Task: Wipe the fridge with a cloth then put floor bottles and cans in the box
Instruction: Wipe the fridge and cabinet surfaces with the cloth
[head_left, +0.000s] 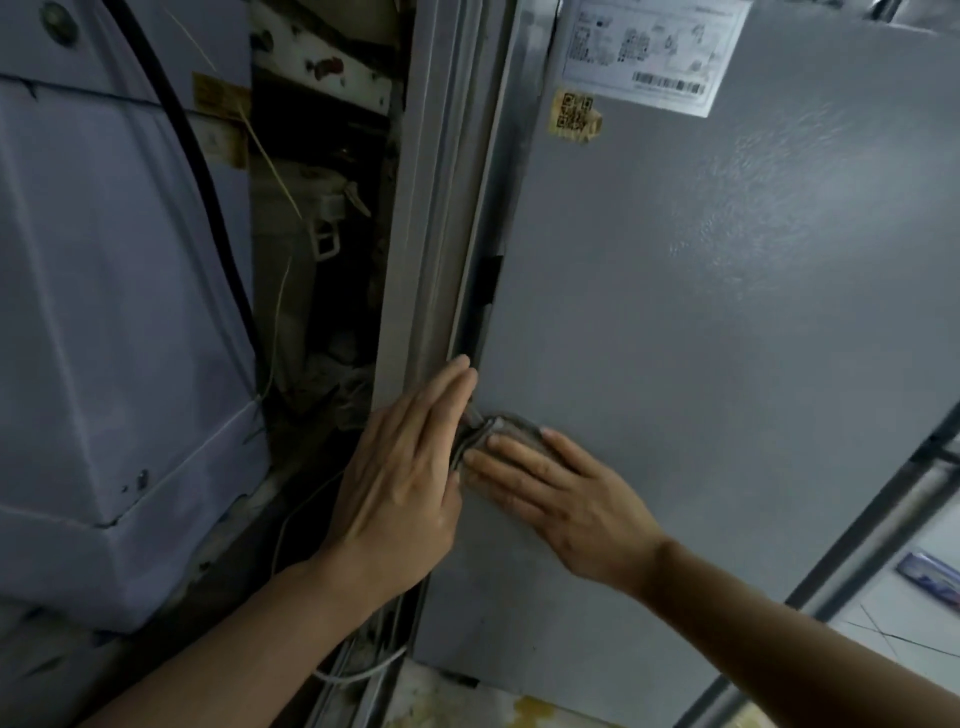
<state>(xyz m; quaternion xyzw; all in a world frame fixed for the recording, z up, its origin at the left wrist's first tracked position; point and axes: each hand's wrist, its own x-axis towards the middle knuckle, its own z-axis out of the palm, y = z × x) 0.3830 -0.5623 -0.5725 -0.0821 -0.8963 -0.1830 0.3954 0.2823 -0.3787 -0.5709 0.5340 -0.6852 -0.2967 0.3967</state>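
Both hands work low on the grey fridge side panel (701, 312), which fills the view above and to the right of them. The right hand (561, 499) lies flat, fingers straight, pressing the crumpled grey cloth (498, 428) against the panel — likely to scrub near its edge. The left hand (400, 478), fingers straight and together, rests along that edge just beside the cloth — apparently to brace.

Pale appliance casing (104, 322) filling the left. Black cable (208, 197) running down its right edge. Yellowed sticker (221, 119) just right of that cable. White wire (358, 670) on the floor, below and right of the casing.
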